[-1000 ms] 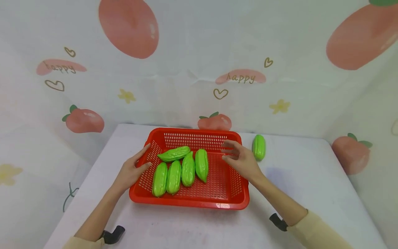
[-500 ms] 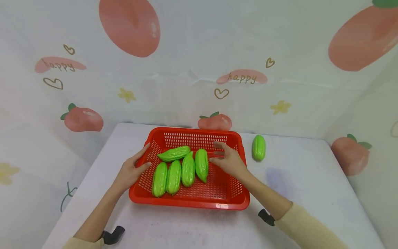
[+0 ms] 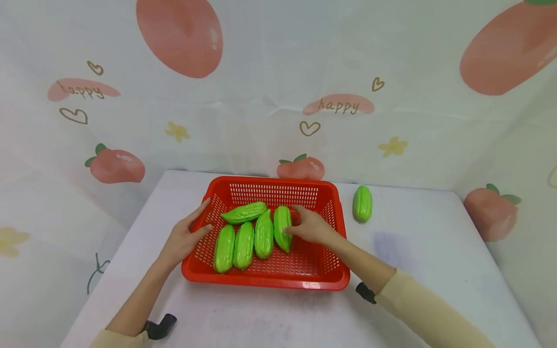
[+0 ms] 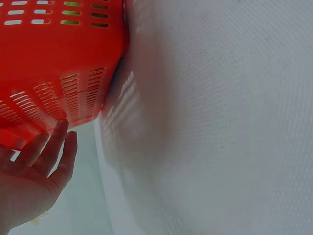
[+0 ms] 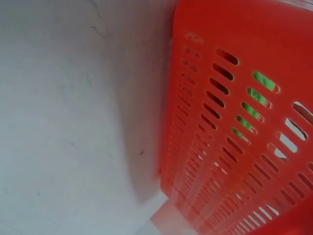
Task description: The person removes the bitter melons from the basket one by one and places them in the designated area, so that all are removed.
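Rightmost gourd [image 3: 281, 221] in red basket [image 3: 265, 281], right grip [image 3: 310, 225] half-spread at it, left grip [image 3: 180, 240] loose, both apparently empty.

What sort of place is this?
It looks like a little set-up corner, maybe for playing or filming, but I can't be sure: there's a white table, a cloth backdrop printed with red fruit, and a red basket holding shiny green gourds.

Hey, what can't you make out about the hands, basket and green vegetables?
Head view: some fingers of the right hand, hidden behind the hand itself, so whether it grips the nearest vegetable is unclear.
Both wrist views: outlines of the vegetables, hidden by the slotted basket.
Left wrist view: part of the left hand, cut off by the left edge.
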`<state>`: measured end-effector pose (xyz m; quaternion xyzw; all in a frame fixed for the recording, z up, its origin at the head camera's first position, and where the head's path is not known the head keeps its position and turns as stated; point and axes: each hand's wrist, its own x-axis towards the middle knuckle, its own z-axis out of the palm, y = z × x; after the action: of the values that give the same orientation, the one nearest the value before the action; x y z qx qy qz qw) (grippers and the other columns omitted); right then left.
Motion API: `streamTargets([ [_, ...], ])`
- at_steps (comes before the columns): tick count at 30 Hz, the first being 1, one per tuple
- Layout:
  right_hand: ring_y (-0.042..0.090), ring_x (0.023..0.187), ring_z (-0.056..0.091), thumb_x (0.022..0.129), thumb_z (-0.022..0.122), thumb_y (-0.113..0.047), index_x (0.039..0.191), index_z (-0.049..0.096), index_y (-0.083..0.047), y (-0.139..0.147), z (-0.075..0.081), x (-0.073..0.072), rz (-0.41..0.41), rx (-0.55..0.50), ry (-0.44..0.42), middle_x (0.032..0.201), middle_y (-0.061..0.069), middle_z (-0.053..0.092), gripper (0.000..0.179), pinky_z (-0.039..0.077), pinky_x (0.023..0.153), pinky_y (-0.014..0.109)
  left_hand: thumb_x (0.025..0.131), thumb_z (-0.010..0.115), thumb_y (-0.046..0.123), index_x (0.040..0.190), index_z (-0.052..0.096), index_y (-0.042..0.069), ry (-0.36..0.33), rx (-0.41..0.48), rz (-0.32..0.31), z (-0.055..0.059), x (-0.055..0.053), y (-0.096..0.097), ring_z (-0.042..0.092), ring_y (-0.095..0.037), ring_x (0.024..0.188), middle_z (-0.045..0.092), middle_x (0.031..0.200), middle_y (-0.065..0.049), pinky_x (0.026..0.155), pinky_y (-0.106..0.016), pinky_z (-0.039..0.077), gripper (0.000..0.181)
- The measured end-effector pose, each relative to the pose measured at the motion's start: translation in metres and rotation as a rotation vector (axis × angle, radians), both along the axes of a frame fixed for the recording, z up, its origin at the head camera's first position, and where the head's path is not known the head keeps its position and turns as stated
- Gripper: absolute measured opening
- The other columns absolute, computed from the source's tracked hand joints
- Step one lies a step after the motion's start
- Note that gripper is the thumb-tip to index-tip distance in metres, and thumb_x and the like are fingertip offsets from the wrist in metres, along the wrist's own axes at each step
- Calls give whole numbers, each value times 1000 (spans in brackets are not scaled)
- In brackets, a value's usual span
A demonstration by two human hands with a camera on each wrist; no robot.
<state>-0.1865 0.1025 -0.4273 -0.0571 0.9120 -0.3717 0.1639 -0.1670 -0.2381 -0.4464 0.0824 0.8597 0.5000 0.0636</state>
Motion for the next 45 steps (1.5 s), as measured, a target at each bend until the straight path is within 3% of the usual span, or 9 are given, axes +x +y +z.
streamTargets([
  [3,29,117,60,85,78,-28,149,42,-4,-5,-2,-4,31,3,-9,133,13,60,76,52,96,45,100,57,18,157,27,32,0,-5,2,0,0,-1,57,-36,111,33,156,-20,78,-35,60,66],
  [10,20,95,59,82,80,-27,150,41,-6,-18,-8,-14,91,66,0,112,7,64,81,54,83,36,101,57,19,157,28,31,1,-7,6,-2,0,-2,57,-37,110,34,156,-21,76,-32,60,65],
  [14,21,97,58,80,83,-25,151,39,-6,-22,-10,-13,122,84,10,115,7,63,85,52,87,37,101,57,19,157,29,31,-7,4,1,-2,0,-1,58,-36,108,35,155,-22,76,-31,59,64],
  [25,20,94,57,81,79,-18,151,41,-11,-21,-11,-15,91,71,12,110,6,62,80,52,81,34,101,56,18,158,28,31,-21,30,-1,-2,0,0,58,-36,109,33,156,-21,75,-33,60,64],
  [35,24,98,58,80,79,-14,149,43,-16,-11,2,-13,15,-43,-9,118,8,61,78,56,76,33,101,55,17,158,29,30,-29,48,-9,-3,-2,-1,59,-37,105,36,153,-22,73,-34,60,64],
  [45,26,104,59,84,77,-21,150,44,-25,-1,19,-4,-2,-209,58,127,4,60,75,56,77,33,101,55,16,158,29,28,-29,66,-15,-2,-1,-1,59,-38,106,36,153,-21,74,-36,60,63],
])
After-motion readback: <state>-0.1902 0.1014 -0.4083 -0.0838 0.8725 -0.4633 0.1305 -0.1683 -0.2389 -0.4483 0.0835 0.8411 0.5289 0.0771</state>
